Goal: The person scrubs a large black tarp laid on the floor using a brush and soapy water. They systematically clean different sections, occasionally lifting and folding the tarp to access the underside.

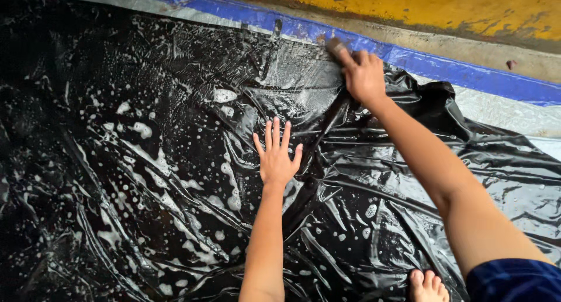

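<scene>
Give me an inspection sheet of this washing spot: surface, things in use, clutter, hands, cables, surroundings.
Surface: wet, wrinkled black plastic sheet dotted with soap foam.
Job's things: small brush or scrubber, mostly hidden, at the sheet's far edge.
Clutter: nothing seen.
Grippers: left hand flat, fingers spread on the sheet; right hand closed on the scrubber.
Cables: nothing seen.
Surroundings: blue tarp edge, worn yellow surface beyond; bare foot at bottom.

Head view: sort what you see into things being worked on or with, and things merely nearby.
In use: black plastic sheet, soapy and wet; scrubbing pad in right hand; left hand pressed flat on the sheet.

Merely nearby: blue tarp edge; yellow painted surface; bare foot.
</scene>
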